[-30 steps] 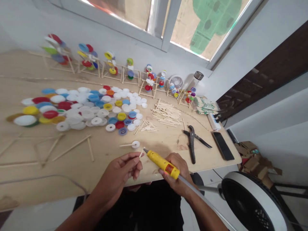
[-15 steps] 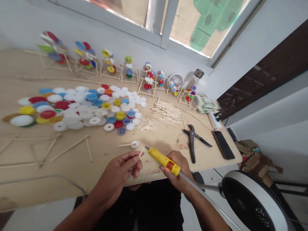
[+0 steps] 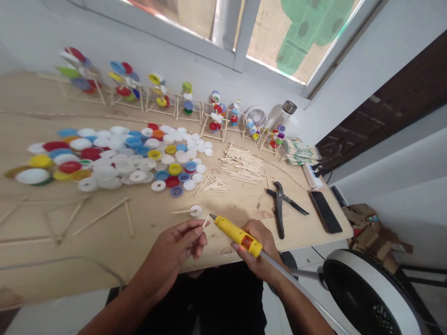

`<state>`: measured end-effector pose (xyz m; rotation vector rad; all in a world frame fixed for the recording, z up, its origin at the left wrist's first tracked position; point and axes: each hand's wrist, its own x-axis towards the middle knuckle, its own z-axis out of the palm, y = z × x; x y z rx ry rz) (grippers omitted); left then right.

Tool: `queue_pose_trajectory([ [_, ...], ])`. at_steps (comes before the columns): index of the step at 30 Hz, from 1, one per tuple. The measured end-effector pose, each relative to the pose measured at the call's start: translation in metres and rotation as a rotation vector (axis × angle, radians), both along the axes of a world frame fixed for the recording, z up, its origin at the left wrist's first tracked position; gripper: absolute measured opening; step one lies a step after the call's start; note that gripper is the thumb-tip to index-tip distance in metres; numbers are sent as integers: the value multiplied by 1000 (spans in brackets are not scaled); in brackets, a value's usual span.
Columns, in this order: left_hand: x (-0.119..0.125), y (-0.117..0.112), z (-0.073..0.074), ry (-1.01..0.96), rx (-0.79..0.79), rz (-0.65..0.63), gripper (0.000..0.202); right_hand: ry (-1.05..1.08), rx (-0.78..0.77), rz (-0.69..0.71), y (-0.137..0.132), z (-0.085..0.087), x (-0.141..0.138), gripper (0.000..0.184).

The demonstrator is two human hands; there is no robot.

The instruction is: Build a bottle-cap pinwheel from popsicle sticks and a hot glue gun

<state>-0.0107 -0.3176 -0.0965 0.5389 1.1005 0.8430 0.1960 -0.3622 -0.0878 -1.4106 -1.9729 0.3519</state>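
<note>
My left hand (image 3: 176,249) pinches a short wooden stick (image 3: 206,220) between thumb and fingers, just above the table's near edge. My right hand (image 3: 256,253) grips a yellow glue pen (image 3: 235,235) with a red band, and its metal tip touches the end of the stick. Just beyond lies a white cap with a stick glued to it (image 3: 193,211). A large spread of coloured bottle caps (image 3: 115,158) covers the left middle of the wooden table (image 3: 157,223).
Loose sticks (image 3: 240,165) are piled at centre right, with pliers (image 3: 279,202) and a black phone (image 3: 326,211) to their right. A row of cap-and-stick models (image 3: 157,93) stands along the wall, beside a small fan (image 3: 256,116). A floor fan (image 3: 370,293) stands at lower right.
Both hands keep their hold, and the pen tip stays at the stick's end. Only the view shifts slightly.
</note>
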Motion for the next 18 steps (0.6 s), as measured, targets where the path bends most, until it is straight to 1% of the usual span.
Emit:
queue_pose_trajectory([
  [3, 0, 0, 1, 15, 2, -6, 42, 1, 14, 4, 2, 1, 0, 26],
  [8, 0, 1, 0, 28, 4, 8, 45, 2, 26, -42, 4, 3, -1, 29],
  [13, -1, 0, 1, 18, 14, 13, 43, 9, 4, 12, 0, 7, -5, 28],
  [18, -2, -2, 1, -7, 28, 16, 39, -15, -14, 24, -4, 6, -6, 32],
])
